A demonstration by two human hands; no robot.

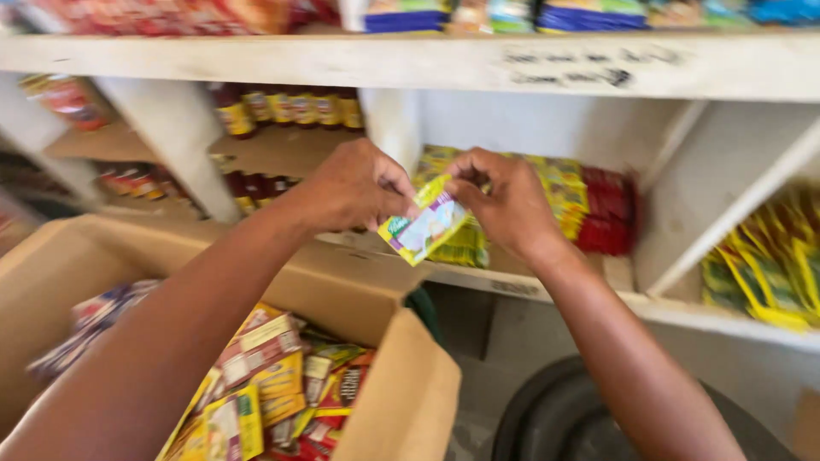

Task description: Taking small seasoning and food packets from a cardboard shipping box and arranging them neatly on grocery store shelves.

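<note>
Both arms outstretched, left hand [354, 186] and right hand [504, 201] close together, fingertips pinched.

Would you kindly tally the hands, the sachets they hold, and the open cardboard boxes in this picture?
Hands: 2, left hand and right hand
Yellow sachet held between both hands: 1
Open cardboard box of mixed packets: 1
Total: 4
</note>
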